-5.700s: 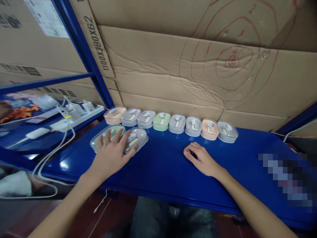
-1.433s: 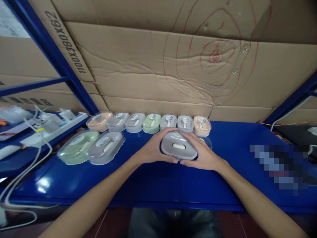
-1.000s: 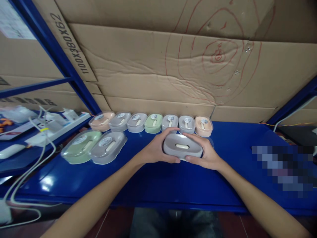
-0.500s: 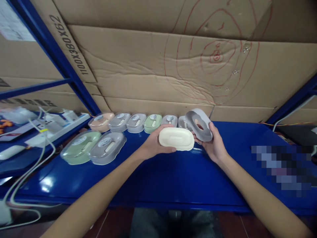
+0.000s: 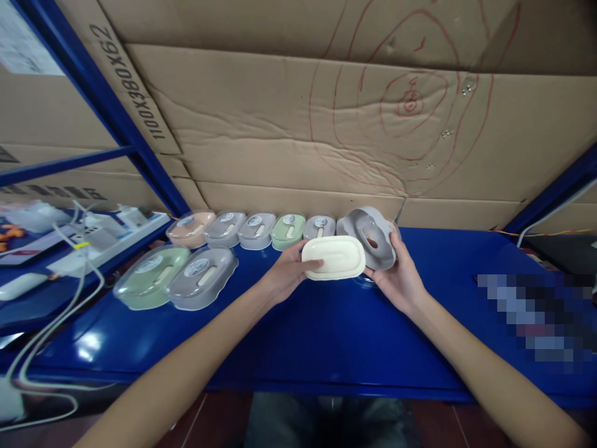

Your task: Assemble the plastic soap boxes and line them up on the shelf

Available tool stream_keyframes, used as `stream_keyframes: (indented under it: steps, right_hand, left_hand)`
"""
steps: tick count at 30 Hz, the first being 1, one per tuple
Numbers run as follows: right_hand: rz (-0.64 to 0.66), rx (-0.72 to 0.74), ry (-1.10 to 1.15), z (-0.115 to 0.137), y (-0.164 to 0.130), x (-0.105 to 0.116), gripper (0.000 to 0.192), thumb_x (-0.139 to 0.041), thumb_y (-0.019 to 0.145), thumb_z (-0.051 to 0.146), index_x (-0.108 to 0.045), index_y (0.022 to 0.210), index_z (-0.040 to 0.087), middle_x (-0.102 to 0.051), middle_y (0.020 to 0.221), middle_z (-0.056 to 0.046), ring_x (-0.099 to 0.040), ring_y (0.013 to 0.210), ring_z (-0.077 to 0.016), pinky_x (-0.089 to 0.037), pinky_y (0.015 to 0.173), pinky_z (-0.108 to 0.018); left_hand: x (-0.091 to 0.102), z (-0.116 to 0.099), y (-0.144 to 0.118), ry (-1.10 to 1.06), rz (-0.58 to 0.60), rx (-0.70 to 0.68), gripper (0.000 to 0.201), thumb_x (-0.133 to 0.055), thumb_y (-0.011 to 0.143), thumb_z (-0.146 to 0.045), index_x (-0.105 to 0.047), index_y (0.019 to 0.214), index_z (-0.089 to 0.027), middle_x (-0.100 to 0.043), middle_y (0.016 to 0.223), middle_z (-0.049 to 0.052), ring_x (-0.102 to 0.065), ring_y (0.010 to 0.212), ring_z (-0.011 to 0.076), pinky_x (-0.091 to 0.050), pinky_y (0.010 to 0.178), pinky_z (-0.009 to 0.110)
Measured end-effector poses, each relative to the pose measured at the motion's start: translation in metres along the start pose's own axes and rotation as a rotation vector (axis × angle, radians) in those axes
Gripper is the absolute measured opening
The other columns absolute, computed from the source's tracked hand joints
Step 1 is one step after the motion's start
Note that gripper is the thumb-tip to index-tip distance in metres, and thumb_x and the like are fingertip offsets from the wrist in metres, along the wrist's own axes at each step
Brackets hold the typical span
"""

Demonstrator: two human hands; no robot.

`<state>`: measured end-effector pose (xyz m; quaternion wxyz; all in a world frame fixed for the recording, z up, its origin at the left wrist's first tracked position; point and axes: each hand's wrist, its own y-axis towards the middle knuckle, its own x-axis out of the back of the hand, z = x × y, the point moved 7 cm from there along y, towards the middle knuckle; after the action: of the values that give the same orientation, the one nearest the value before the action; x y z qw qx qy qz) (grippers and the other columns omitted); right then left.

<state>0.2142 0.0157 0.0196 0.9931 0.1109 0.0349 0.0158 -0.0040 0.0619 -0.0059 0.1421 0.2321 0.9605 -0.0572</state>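
Observation:
My left hand [image 5: 285, 269] grips the left end of a cream oval tray [image 5: 342, 258], its thumb pressed on the tray's face. My right hand [image 5: 403, 277] holds a grey, wavy-rimmed soap box base [image 5: 380, 252] from its right side. The base is tilted with its hollow and an oval hole facing me. Tray and base are close together above the blue table, the tray's right end overlapping the base in view; whether they touch I cannot tell. A clear lid [image 5: 367, 282] shows partly on the table beneath them.
Behind my hands stands a row of lidded soap boxes, peach [image 5: 190, 231], grey [image 5: 255, 233] and green [image 5: 288, 234]. A larger-looking green box [image 5: 148, 287] and grey box [image 5: 198, 286] sit nearer at left. White cables [image 5: 86, 298] and a power strip [image 5: 112, 239] lie far left. Cardboard [image 5: 261, 124] backs the blue table [image 5: 317, 348].
My left thumb has moved from the tray's lower edge onto its face. The grey base has shifted slightly left and turned more toward me in my right hand.

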Motion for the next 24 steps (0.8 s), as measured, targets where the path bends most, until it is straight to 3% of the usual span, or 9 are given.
stream_keyframes:
  steps: [5, 9, 12, 14, 19, 24]
  right_hand:
    - [-0.092, -0.012, 0.005, -0.007, 0.000, 0.010, 0.076, -0.040, 0.104, 0.080, -0.047, 0.161, 0.031, -0.062, 0.162, -0.014, -0.070, 0.137, -0.0371, -0.064, 0.107, -0.059]
    - [-0.181, 0.252, -0.418, 0.009, -0.011, 0.016, 0.083, -0.067, 0.095, 0.078, -0.053, 0.160, 0.027, -0.062, 0.161, -0.016, -0.059, 0.148, -0.0415, -0.049, 0.123, -0.066]
    - [-0.053, 0.478, -0.775, 0.023, -0.022, -0.001, 0.099, -0.082, 0.087, 0.071, -0.044, 0.169, 0.031, -0.054, 0.166, -0.016, -0.050, 0.155, -0.0436, -0.041, 0.130, -0.067]
    - [0.059, 0.532, -0.879, 0.023, -0.028, -0.012, 0.107, -0.085, 0.086, 0.069, -0.034, 0.174, 0.034, -0.050, 0.168, -0.016, -0.050, 0.155, -0.0432, -0.043, 0.129, -0.066]
    - [0.147, 0.533, -0.923, 0.014, -0.030, -0.021, 0.112, -0.086, 0.088, 0.067, -0.024, 0.177, 0.039, -0.046, 0.168, -0.016, -0.050, 0.155, -0.0429, -0.046, 0.127, -0.066]
    - [0.252, 0.495, -0.925, 0.003, -0.028, -0.023, 0.112, -0.087, 0.088, 0.063, -0.021, 0.177, 0.042, -0.043, 0.170, -0.013, -0.050, 0.156, -0.0429, -0.045, 0.128, -0.068]
  left_hand:
    - [0.002, 0.002, 0.001, -0.107, 0.010, 0.090, 0.059, -0.093, 0.077, -0.024, -0.073, 0.131, -0.018, -0.080, 0.131, 0.014, -0.076, 0.113, 0.0290, -0.063, 0.092, 0.038]
    - [-0.001, 0.005, 0.001, -0.156, 0.063, 0.143, 0.049, -0.085, 0.083, -0.030, -0.073, 0.130, -0.020, -0.080, 0.132, 0.013, -0.075, 0.117, 0.0317, -0.065, 0.092, 0.040]
    - [-0.004, 0.007, 0.001, -0.176, 0.106, 0.187, 0.042, -0.076, 0.091, -0.043, -0.074, 0.126, -0.021, -0.080, 0.128, 0.012, -0.073, 0.122, 0.0337, -0.064, 0.094, 0.042]
    - [-0.006, 0.005, 0.000, -0.180, 0.134, 0.196, 0.044, -0.069, 0.094, -0.053, -0.073, 0.125, -0.022, -0.080, 0.127, 0.011, -0.073, 0.121, 0.0343, -0.064, 0.095, 0.044]
    - [-0.013, 0.004, -0.004, -0.168, 0.201, 0.242, 0.062, -0.059, 0.096, -0.072, -0.074, 0.126, -0.021, -0.080, 0.124, 0.014, -0.074, 0.118, 0.0366, -0.063, 0.093, 0.047]
    - [-0.021, 0.008, -0.009, -0.167, 0.193, 0.253, 0.057, -0.073, 0.093, -0.067, -0.073, 0.127, -0.021, -0.079, 0.124, 0.016, -0.073, 0.118, 0.0390, -0.064, 0.086, 0.048]
